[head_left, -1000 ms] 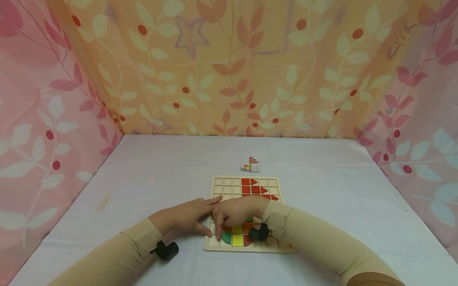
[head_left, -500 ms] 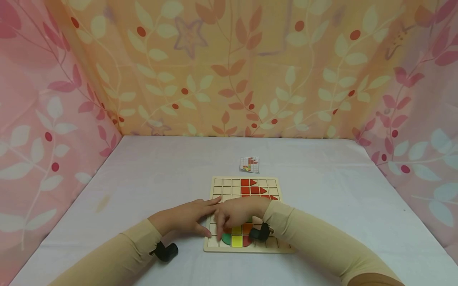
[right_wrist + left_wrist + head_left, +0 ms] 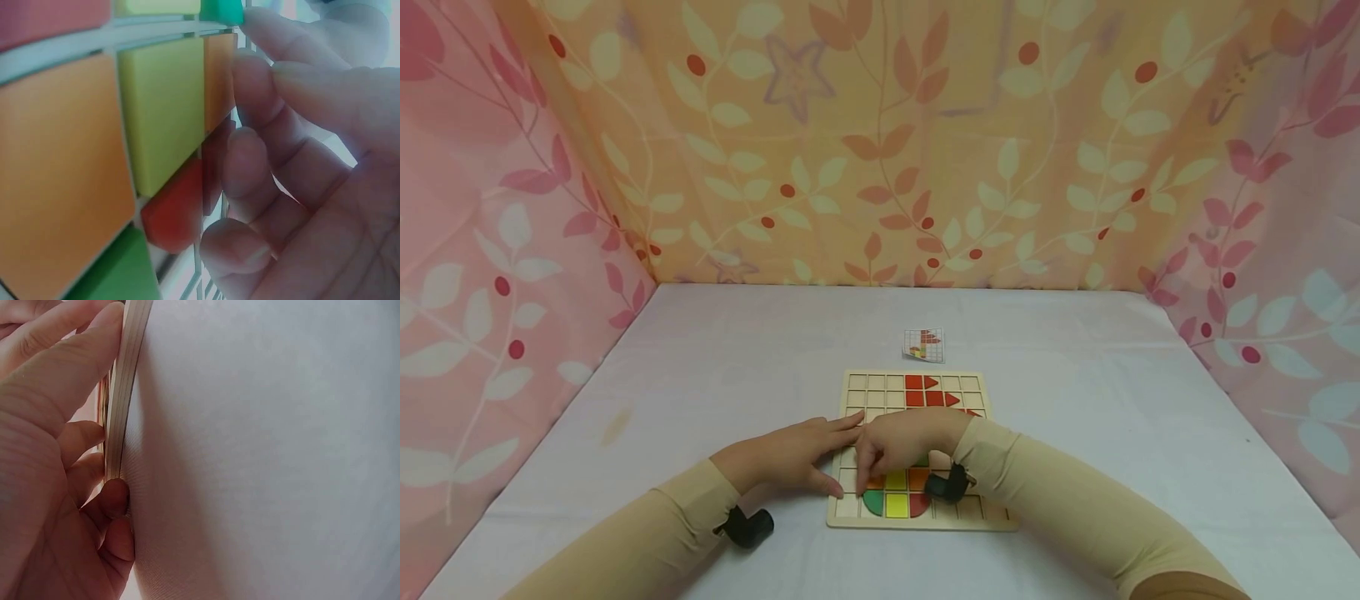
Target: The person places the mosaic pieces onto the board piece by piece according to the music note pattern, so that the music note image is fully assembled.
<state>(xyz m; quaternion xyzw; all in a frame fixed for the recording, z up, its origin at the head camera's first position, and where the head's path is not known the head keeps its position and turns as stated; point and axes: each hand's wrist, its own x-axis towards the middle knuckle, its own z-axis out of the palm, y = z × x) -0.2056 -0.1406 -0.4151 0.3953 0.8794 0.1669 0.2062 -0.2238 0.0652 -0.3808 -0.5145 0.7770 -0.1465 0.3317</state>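
My left hand (image 3: 790, 454) rests with spread fingers on the left side of a wooden grid board (image 3: 876, 383); the left wrist view has the thumb (image 3: 81, 369) along the board's edge. Bent over the lower left squares, my right hand (image 3: 910, 437) touches an orange tile (image 3: 220, 81) with its fingertips. Beside that tile sit a yellow tile (image 3: 165, 112) and another orange tile (image 3: 62, 169). A green rounded piece (image 3: 873, 502), a yellow square (image 3: 897, 506) and a red rounded piece (image 3: 917, 505) line the bottom row. My right hand hides the board's middle.
Behind the board lies a small printed card (image 3: 923, 344) with a coloured grid picture. Red squares and points (image 3: 934, 398) fill part of the board's upper right. White cloth (image 3: 715, 358) covers the table, and patterned fabric walls (image 3: 880, 167) stand around it.
My right hand has shifted slightly, its index fingertip moving up from beside the green piece to the orange tile. The left hand stays in place.
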